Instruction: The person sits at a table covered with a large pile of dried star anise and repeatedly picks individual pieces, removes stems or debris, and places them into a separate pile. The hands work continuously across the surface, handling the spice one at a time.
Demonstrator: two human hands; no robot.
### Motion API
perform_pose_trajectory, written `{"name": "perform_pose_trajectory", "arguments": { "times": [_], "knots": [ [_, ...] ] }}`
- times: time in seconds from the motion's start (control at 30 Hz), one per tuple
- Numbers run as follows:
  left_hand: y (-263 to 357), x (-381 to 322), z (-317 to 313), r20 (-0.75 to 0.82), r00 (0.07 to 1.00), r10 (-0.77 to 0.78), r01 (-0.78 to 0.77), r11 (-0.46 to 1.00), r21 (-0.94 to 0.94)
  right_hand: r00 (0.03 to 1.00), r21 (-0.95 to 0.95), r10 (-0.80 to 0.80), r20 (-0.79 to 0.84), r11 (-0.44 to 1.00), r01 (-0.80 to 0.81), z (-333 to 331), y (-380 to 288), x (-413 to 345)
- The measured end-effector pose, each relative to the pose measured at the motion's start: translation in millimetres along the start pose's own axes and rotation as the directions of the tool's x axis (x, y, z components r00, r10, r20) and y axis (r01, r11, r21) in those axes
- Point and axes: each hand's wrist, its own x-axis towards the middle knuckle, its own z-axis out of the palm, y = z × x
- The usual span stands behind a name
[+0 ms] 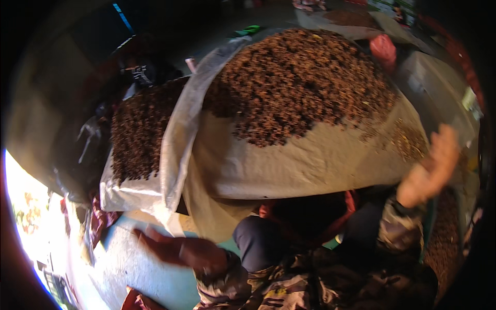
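A large heap of brown dried pods, seemingly star anise [294,81], lies on a pale woven plastic sheet [279,166] in front of me. My right hand [428,170] is raised over the sheet's right edge, blurred, with its fingers spread and nothing visible in it. Close to that hand sits a small patch of yellowish stem-like bits [407,140]. Out to the left, below the sheet's hanging edge, my left hand [176,248] is stretched out, blurred and holding nothing that I can see. Between my knees is a dark opening with a red rim [341,228], its inside too dark to make out.
A second pod heap [139,131] lies left, beyond a raised fold of sheeting [182,131]. A person in dark clothing [143,73] is behind it. A red plastic bag [383,50] stands back right. More brown material [443,232] lies along my right side. Pale blue floor [151,263] shows lower left.
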Motion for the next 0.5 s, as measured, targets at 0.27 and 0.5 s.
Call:
{"name": "perform_pose_trajectory", "arguments": {
  "times": [0.27,0.5],
  "knots": [
    [-62,-149,146,0.925,0.378,0.027,-0.06,0.998,-0.005,0.757,-0.34,0.41,0.509,0.903,-0.261,82,85,-153],
    [-68,-207,238,0.984,0.155,0.082,-0.349,0.937,-0.023,0.645,-0.384,0.51,0.569,0.858,-0.34,111,93,-190]
  ]
}}
